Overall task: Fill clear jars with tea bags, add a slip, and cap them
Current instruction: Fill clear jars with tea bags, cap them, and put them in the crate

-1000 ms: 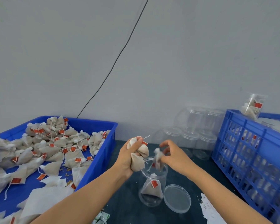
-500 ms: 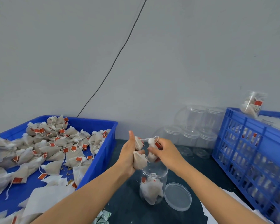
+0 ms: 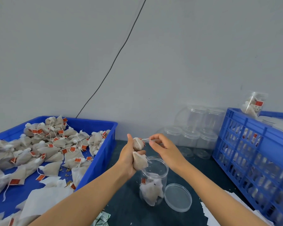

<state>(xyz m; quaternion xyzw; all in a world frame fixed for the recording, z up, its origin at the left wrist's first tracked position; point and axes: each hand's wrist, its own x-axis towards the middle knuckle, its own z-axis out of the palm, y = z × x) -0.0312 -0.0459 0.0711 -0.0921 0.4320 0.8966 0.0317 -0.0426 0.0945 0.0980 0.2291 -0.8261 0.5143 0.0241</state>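
Filling under way, far from finished: open jar point(image 3: 153, 181) upright on the dark counter point(image 3: 203, 170), only its lower part taken up by a few tea bags point(image 3: 151, 192), upper part bare. No slip seen inside yet; loose white slips point(image 3: 227, 214) lying at the near right edge. Lid point(image 3: 178, 197) flat on the counter, touching the jar's right side, so capping not yet done. Left hand point(image 3: 129, 159) curled round a small bunch of tea bags point(image 3: 139, 154) held just above the jar mouth. Right hand point(image 3: 165, 148) pinching the white string point(image 3: 146, 139) of the top bag, other fingers loosely bent. Plenty of stock left in the blue tray point(image 3: 103, 154) on the left; empty capped jars point(image 3: 191, 131) waiting against the wall; filled ones stacked in the blue crate point(image 3: 252, 159) on the right, one more filled jar point(image 3: 253, 104) resting on top of it. Compared with half a second back: right hand drawn away from the bunch, no longer wrapped on a bag but tugging a string free; jar contents about the same, lid unmoved.
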